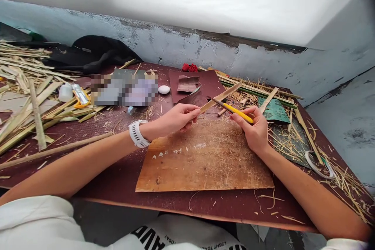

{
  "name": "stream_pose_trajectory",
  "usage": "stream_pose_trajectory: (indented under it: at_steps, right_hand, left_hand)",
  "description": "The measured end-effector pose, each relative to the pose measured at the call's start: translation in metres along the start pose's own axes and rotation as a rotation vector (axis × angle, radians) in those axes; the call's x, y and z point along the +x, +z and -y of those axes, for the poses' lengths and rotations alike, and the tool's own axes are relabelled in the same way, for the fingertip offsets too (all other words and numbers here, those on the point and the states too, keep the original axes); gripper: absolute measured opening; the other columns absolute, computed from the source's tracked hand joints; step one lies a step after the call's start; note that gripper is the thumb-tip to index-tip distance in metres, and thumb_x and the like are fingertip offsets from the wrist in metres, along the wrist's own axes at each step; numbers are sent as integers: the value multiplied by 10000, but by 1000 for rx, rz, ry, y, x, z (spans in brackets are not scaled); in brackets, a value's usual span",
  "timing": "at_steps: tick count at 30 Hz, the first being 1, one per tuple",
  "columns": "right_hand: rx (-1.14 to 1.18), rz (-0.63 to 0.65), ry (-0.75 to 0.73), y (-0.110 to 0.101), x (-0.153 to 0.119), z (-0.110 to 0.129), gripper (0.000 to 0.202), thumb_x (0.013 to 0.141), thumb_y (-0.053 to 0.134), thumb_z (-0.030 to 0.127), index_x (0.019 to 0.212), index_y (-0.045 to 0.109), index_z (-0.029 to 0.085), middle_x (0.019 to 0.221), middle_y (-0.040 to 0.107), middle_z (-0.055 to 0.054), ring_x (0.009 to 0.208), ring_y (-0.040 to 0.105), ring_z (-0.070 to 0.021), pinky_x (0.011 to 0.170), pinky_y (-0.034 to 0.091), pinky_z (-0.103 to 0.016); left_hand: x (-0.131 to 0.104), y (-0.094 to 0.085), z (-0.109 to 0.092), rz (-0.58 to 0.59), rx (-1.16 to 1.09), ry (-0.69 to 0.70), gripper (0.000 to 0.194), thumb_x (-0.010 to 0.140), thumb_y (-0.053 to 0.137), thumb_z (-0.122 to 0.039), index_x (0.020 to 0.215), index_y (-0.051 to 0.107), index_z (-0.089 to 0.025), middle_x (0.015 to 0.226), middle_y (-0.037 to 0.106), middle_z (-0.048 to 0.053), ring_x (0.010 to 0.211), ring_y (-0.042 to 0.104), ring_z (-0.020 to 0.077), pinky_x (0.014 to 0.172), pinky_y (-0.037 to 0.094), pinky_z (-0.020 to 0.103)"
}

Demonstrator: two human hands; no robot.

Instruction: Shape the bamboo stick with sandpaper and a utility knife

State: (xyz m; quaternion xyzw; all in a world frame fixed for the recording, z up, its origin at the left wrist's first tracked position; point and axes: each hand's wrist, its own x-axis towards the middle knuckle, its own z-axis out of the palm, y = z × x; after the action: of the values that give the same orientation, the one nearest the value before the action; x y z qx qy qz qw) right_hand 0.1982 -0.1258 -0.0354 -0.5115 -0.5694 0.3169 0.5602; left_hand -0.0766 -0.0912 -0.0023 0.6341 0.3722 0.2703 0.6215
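My left hand (181, 118) is closed, pinching the near end of a flat bamboo strip (225, 93) that slants up and away to the right. A white watch is on that wrist. In my closed right hand (255, 129) is a slim tool with a ribbed yellow handle and a narrow dark end, which looks like a small file (238, 113). Its dark end touches or crosses the strip near the middle; I cannot tell which. Both hands are above a wooden board (205, 164) strewn with fine shavings and a few white marks.
Bamboo strips (35, 105) pile up at left, beside a yellow utility knife (80, 97). Behind the board lie a white egg-shaped object (164, 90) and brown sandpaper (187, 84). Green sandpaper (274, 110), shavings and a tape roll (319, 165) are at right. A wall (175, 45) bounds the back.
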Motion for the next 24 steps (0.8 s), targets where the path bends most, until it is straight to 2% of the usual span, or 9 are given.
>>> stream_pose_trajectory:
  at_steps: [3, 6, 9, 11, 14, 17, 21, 24]
  right_hand:
    - [-178, 55, -109, -2, -3, 0, 377, 851, 815, 462, 958, 522, 250, 995, 755, -48, 816, 727, -203, 674, 569, -316]
    - [-596, 143, -359, -6, -5, 3, 288, 967, 671, 421, 1179, 588, 245, 1039, 756, -60, 691, 665, -168, 609, 493, -306]
    - [-1008, 183, -557, -10, -7, 8, 457, 1037, 550, 431, 1451, 545, 237, 1102, 754, -96, 694, 644, -182, 576, 401, -324]
    - [-1151, 164, -605, -12, -7, 12, 496, 1056, 511, 465, 1484, 534, 215, 1066, 753, -107, 705, 640, -197, 571, 362, -334]
    - [-1209, 119, -662, -13, -7, 15, 412, 1057, 513, 464, 1335, 613, 176, 997, 753, -106, 718, 648, -208, 595, 359, -331]
    - [-1138, 109, -683, -11, -10, 16, 325, 1058, 504, 430, 1174, 619, 148, 876, 740, -94, 681, 655, -204, 573, 349, -316]
    - [-1091, 155, -646, -10, -13, 19, 358, 1065, 487, 415, 1289, 581, 151, 773, 735, -49, 597, 649, -187, 551, 335, -301]
    - [-1100, 170, -644, -9, -14, 22, 353, 1049, 529, 464, 1252, 622, 190, 744, 738, -34, 592, 661, -193, 565, 346, -299]
  left_hand:
    - [1, 3, 2, -11, -51, 0, 312, 1046, 554, -378, 814, 568, -170, 740, 467, -17, 530, 388, 82, 415, 298, 166]
    - [0, 7, 3, -21, -77, -10, 271, 1033, 561, -377, 875, 610, -163, 764, 485, -10, 530, 379, 81, 420, 281, 171]
    - [-2, 10, 3, -24, -48, 10, 271, 1019, 579, -407, 923, 640, -161, 782, 517, 1, 534, 400, 84, 432, 285, 186]
    - [-4, 11, 3, -11, -37, 34, 291, 1015, 584, -433, 924, 637, -161, 773, 518, -1, 533, 396, 87, 438, 277, 200]
    - [-7, 13, 3, 6, 6, 109, 291, 1034, 552, -443, 1024, 638, -166, 728, 460, -29, 533, 354, 101, 458, 276, 225]
    - [-9, 16, 1, 5, 130, 182, 265, 1070, 501, -406, 1179, 606, -188, 731, 424, -43, 579, 347, 124, 502, 289, 241]
    - [-13, 17, 1, -10, 242, 200, 187, 1097, 444, -350, 1060, 552, -202, 759, 445, -37, 629, 356, 140, 562, 314, 260]
    - [-15, 16, 2, -7, 341, 228, 184, 1107, 412, -331, 1014, 519, -214, 767, 496, -32, 640, 399, 145, 593, 330, 270]
